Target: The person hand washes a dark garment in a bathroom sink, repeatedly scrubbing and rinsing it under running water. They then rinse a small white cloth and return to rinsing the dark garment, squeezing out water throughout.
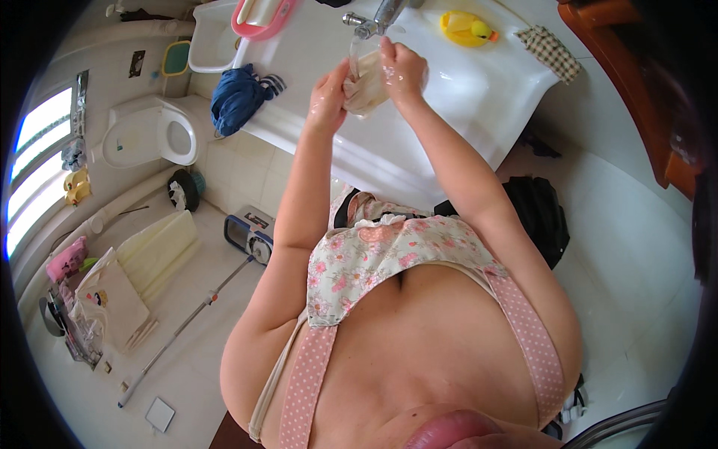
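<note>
A wet cream-coloured cloth [365, 86] is stretched between my two hands over the white sink [464, 97]. My left hand [327, 99] grips its left edge, thumb pointing up. Soapy wet skin shows on my right hand [404, 72], which is closed on the cloth's right side with the fingers partly hidden. Just above them, a thin stream of water comes down from the metal tap [368, 28] by the cloth's upper left edge.
A yellow rubber duck [465, 28] and a checked cloth [550, 52] lie at the sink's right. Blue bunched fabric [238, 99] hangs on the left edge, near a pink soap dish [263, 16]. A mop [187, 322] and toilet [149, 135] are further left.
</note>
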Action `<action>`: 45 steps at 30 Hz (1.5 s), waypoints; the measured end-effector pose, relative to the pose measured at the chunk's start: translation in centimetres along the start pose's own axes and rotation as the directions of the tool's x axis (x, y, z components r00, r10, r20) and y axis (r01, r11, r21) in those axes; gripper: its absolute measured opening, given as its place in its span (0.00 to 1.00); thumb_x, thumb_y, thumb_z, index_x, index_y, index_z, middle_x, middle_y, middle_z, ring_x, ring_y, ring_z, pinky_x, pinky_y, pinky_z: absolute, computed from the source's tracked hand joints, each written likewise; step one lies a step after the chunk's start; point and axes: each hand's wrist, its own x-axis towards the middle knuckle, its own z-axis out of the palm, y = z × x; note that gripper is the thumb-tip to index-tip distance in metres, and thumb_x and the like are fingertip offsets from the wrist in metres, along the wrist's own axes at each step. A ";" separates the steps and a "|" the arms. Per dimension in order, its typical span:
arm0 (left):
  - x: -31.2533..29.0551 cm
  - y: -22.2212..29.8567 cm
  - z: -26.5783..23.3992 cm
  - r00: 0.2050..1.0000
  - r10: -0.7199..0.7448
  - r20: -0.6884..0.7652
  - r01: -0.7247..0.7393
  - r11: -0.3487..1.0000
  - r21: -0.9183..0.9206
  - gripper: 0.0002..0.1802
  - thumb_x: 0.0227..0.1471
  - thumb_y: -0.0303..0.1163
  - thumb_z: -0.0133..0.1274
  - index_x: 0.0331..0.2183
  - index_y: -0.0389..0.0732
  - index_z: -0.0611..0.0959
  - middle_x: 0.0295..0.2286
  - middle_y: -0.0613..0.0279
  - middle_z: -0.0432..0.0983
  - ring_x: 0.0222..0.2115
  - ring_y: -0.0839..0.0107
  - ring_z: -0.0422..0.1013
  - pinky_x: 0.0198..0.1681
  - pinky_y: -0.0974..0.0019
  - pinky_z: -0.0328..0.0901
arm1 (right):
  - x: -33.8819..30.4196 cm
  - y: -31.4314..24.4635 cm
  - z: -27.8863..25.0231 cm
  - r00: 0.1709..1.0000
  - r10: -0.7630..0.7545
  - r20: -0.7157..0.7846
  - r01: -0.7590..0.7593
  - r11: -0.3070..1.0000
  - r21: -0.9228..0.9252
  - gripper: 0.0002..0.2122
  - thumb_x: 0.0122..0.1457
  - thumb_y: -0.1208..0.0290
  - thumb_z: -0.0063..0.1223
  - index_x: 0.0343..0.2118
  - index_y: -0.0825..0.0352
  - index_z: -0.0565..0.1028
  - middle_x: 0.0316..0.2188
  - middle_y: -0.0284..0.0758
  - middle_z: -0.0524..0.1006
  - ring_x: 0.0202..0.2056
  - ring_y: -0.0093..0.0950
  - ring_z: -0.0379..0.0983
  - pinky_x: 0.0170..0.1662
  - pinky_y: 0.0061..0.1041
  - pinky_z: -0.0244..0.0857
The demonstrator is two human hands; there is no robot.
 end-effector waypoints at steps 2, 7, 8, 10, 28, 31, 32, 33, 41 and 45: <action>-0.1 0.5 -1.6 0.996 0.090 0.015 -0.090 0.956 0.279 0.13 0.50 0.36 0.49 0.31 0.36 0.77 0.27 0.63 0.73 0.29 0.73 0.70 0.33 0.69 0.64 | -0.4 -0.2 -1.5 1.000 -0.014 -0.020 0.015 0.996 0.089 0.17 0.55 0.57 0.45 0.18 0.65 0.72 0.14 0.40 0.72 0.19 0.41 0.69 0.24 0.35 0.62; 1.0 -0.7 -1.9 0.833 0.534 -0.144 -0.088 0.385 0.919 0.10 0.46 0.33 0.52 0.25 0.34 0.78 0.18 0.67 0.74 0.21 0.75 0.70 0.25 0.70 0.62 | -3.1 -1.3 -3.3 0.920 -0.329 -0.214 0.383 0.871 0.308 0.10 0.53 0.66 0.52 0.19 0.64 0.73 0.13 0.36 0.71 0.15 0.36 0.66 0.18 0.29 0.58; 1.4 -1.1 -1.7 0.751 0.636 -0.175 -0.043 0.311 0.949 0.11 0.47 0.33 0.51 0.25 0.34 0.78 0.17 0.67 0.74 0.20 0.74 0.70 0.25 0.70 0.62 | -3.6 -1.7 -3.5 0.880 -0.393 -0.266 0.469 0.807 0.359 0.09 0.52 0.67 0.53 0.19 0.64 0.73 0.13 0.36 0.70 0.14 0.35 0.65 0.17 0.28 0.58; 2.3 -1.6 -1.1 0.853 0.288 -0.435 0.025 0.811 0.585 0.17 0.49 0.41 0.50 0.30 0.34 0.77 0.23 0.60 0.74 0.24 0.67 0.70 0.27 0.65 0.65 | -4.8 -1.3 -3.7 0.805 -0.573 -0.153 0.593 0.783 0.186 0.07 0.51 0.66 0.53 0.26 0.63 0.75 0.14 0.31 0.70 0.16 0.32 0.67 0.19 0.28 0.61; 1.7 -0.2 0.7 0.993 -0.016 0.118 0.057 0.934 -0.351 0.25 0.55 0.39 0.36 0.52 0.36 0.64 0.47 0.53 0.65 0.43 0.65 0.63 0.48 0.63 0.56 | -3.8 0.6 -2.4 0.850 -0.474 0.231 0.391 0.861 0.326 0.12 0.51 0.75 0.51 0.40 0.64 0.72 0.35 0.36 0.71 0.33 0.31 0.70 0.36 0.26 0.65; 2.1 0.1 -0.2 0.931 -0.054 0.360 0.093 0.991 -0.091 0.25 0.55 0.37 0.35 0.52 0.35 0.62 0.43 0.56 0.68 0.39 0.67 0.66 0.47 0.66 0.58 | -2.4 0.7 -2.4 0.760 -0.530 0.377 0.388 0.835 0.391 0.10 0.49 0.74 0.52 0.37 0.64 0.72 0.32 0.34 0.73 0.33 0.30 0.70 0.40 0.27 0.63; 2.0 0.4 -0.1 0.942 -0.077 0.326 0.091 0.995 -0.027 0.24 0.55 0.36 0.35 0.52 0.35 0.62 0.42 0.56 0.69 0.39 0.67 0.66 0.46 0.67 0.59 | -1.9 0.3 -2.8 0.736 -0.524 0.429 0.346 0.836 0.427 0.09 0.49 0.74 0.52 0.35 0.65 0.72 0.31 0.33 0.73 0.33 0.29 0.70 0.41 0.27 0.63; 1.9 0.7 0.1 0.952 -0.098 0.290 0.091 0.995 0.037 0.24 0.55 0.35 0.35 0.52 0.34 0.62 0.42 0.57 0.69 0.39 0.67 0.67 0.46 0.68 0.59 | -1.4 0.1 -3.0 0.669 -0.533 0.518 0.216 0.807 0.550 0.06 0.51 0.73 0.49 0.32 0.67 0.71 0.27 0.31 0.73 0.32 0.25 0.69 0.39 0.24 0.63; 0.8 2.4 -0.6 0.977 -0.092 0.193 0.125 0.979 -0.164 0.23 0.54 0.34 0.30 0.49 0.33 0.66 0.44 0.53 0.68 0.43 0.62 0.67 0.46 0.61 0.63 | -1.0 1.0 -2.5 0.806 -0.307 0.505 -0.291 0.538 0.791 0.04 0.56 0.72 0.41 0.28 0.67 0.67 0.22 0.29 0.68 0.25 0.18 0.63 0.31 0.19 0.59; 1.0 0.6 -2.2 0.973 -0.044 0.226 0.159 0.838 -0.522 0.23 0.53 0.34 0.28 0.46 0.33 0.68 0.44 0.51 0.67 0.44 0.58 0.66 0.43 0.57 0.65 | -0.5 0.6 -3.3 0.836 -0.233 0.497 -0.387 0.392 0.835 0.05 0.56 0.71 0.42 0.28 0.66 0.66 0.17 0.27 0.65 0.19 0.17 0.57 0.22 0.18 0.55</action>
